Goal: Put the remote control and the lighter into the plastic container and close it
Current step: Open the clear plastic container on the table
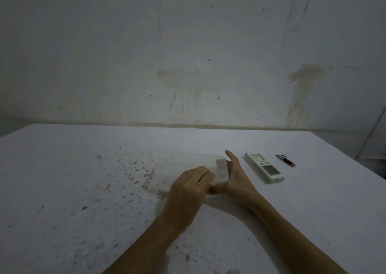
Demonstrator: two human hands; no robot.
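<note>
A translucent plastic container [188,162] lies on the white table [83,169], near the middle, with its lid on. My left hand [188,188] grips its near right corner from above. My right hand [234,175] presses against the container's right end, thumb up and fingers under the corner. A white remote control [264,167] with a small screen lies flat just right of my right hand. Further right lies a dark red lighter [285,160] with a metal tip.
The table is speckled with dark spots on its left half. A stained wall [188,64] rises right behind the table's far edge. The table's right edge [355,163] runs diagonally, close to the lighter.
</note>
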